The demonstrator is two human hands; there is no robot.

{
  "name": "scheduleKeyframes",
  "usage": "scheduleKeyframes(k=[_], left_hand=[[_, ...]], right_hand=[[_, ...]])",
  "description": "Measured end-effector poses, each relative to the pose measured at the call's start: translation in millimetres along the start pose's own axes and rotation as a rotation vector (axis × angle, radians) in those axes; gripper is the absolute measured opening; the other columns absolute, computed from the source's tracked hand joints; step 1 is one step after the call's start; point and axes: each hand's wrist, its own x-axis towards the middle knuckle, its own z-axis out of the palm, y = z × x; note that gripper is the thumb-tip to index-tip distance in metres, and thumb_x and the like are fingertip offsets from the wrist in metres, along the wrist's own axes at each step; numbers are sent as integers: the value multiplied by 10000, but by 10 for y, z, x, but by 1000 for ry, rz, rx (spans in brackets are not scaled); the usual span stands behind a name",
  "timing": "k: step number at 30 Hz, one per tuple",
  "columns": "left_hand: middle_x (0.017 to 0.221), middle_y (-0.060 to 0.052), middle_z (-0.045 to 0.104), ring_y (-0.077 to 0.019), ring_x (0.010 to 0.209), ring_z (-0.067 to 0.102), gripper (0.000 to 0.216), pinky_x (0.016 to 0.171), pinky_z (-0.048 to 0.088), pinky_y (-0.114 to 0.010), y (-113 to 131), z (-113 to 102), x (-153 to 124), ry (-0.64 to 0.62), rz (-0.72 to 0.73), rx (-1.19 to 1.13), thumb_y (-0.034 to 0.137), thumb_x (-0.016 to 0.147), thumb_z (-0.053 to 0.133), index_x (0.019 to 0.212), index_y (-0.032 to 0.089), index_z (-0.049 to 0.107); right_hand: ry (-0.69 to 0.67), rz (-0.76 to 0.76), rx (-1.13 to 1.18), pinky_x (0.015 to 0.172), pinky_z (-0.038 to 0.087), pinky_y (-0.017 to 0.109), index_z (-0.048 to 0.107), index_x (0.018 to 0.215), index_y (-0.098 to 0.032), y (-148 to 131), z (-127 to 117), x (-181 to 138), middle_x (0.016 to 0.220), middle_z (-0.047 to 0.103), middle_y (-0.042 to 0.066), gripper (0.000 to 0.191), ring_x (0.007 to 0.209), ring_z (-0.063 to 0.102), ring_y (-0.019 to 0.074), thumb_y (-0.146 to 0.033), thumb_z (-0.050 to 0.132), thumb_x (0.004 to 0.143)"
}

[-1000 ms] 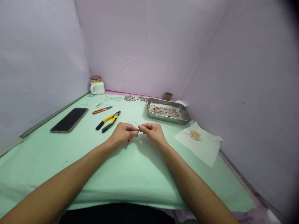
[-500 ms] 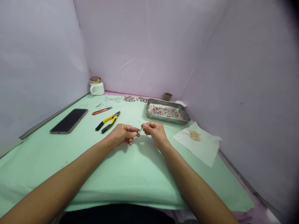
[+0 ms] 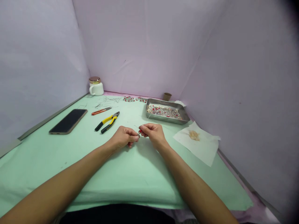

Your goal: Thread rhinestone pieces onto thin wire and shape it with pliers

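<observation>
My left hand and my right hand meet over the middle of the green cloth, fingertips nearly touching. Between them is a small beaded wire piece with a red bead showing. Thumb and fingers of my right hand pinch it from the right. The left hand is closed too, pinching its lower left end. Thin wire ends stick out above the fingers. Most of the piece is hidden by my fingertips. Just beyond my right hand stands a metal tray holding many clear and red beads.
Left of my hands lie pliers, an orange cutter and a phone. Farther back are loose wires, finished-looking beaded pieces, a lidded mug and a brown cup. White paper lies at right.
The beaded piece has turned between my fingers, and its red bead now shows. My left fingers have curled in more, and the wire ends point differently.
</observation>
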Motion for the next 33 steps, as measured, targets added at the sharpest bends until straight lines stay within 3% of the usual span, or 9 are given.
scheduleKeyframes(k=[7, 18, 25, 33], left_hand=[[387, 51, 437, -62, 392, 369, 125, 415, 275, -199, 43, -7, -29, -1, 46, 11, 245, 604, 604, 568, 126, 588], [369, 46, 438, -62, 361, 351, 126, 381, 260, -195, 37, -10, -2, 135, 58, -6, 232, 596, 578, 524, 128, 582], [380, 53, 444, -58, 363, 346, 111, 384, 250, -193, 25, -22, 8, 132, 75, -30, 238, 581, 602, 589, 128, 616], [456, 29, 524, -73, 424, 362, 178, 436, 295, -214, 54, -14, 5, 212, 152, 10, 259, 569, 619, 669, 124, 679]], right_hand=[[-72, -11, 6, 462, 365, 200, 639, 605, -131, -23, 14, -21, 498, 560, -7, 174, 459, 468, 77, -297, 610, 649], [-88, 60, 54, 484, 442, 234, 644, 773, -130, -25, 13, -11, 694, 612, 33, 253, 516, 535, 101, -343, 603, 643], [-82, 0, -85, 444, 408, 218, 602, 619, -130, 11, 24, -15, 476, 541, -15, 129, 412, 474, 85, -257, 588, 630], [-100, -43, -208, 415, 384, 200, 592, 589, -136, 19, 48, -46, 484, 527, -14, 114, 402, 457, 79, -227, 551, 645]])
